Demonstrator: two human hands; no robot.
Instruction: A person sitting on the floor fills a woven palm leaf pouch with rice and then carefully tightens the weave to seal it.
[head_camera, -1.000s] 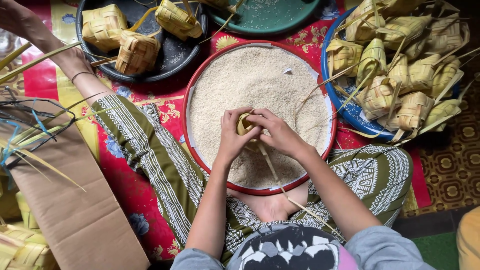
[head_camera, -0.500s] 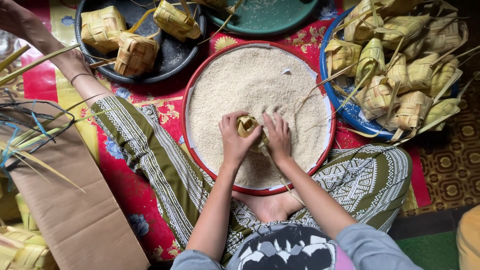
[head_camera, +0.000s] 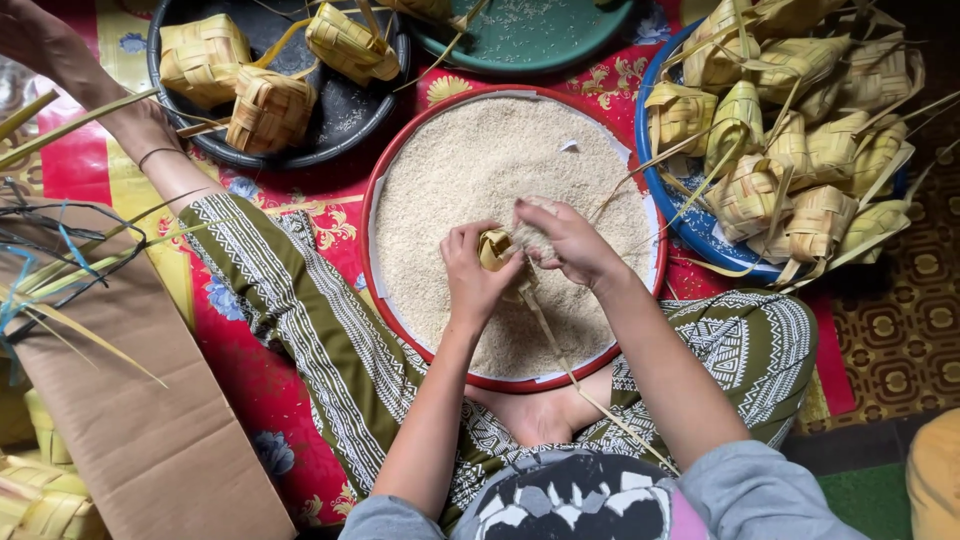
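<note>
Your left hand (head_camera: 472, 272) is closed around a small woven palm-leaf pouch (head_camera: 494, 246), yellow-green with a plaited weave, held with its open mouth turned toward your right hand and a long leaf strip (head_camera: 556, 352) trailing down from it toward your lap. Your right hand (head_camera: 562, 240) is cupped beside the pouch's mouth, its fingers curled around a small heap of uncooked rice (head_camera: 531, 237); the two hands touch at the pouch. All this sits above the middle of the red-rimmed round tray (head_camera: 372, 200), which is filled almost edge to edge with pale rice grains. Three woven pouches lie in the dark round tray (head_camera: 340, 125) at upper left. The blue basin (head_camera: 690, 232) at right holds a heap of the same pouches, more than ten, with loose leaf ends sticking out; the pile overlaps too much for an exact count. A green tray (head_camera: 530, 40) at the top holds a few scattered grains. A flat piece of brown cardboard (head_camera: 130, 420) lies at lower left.
</note>
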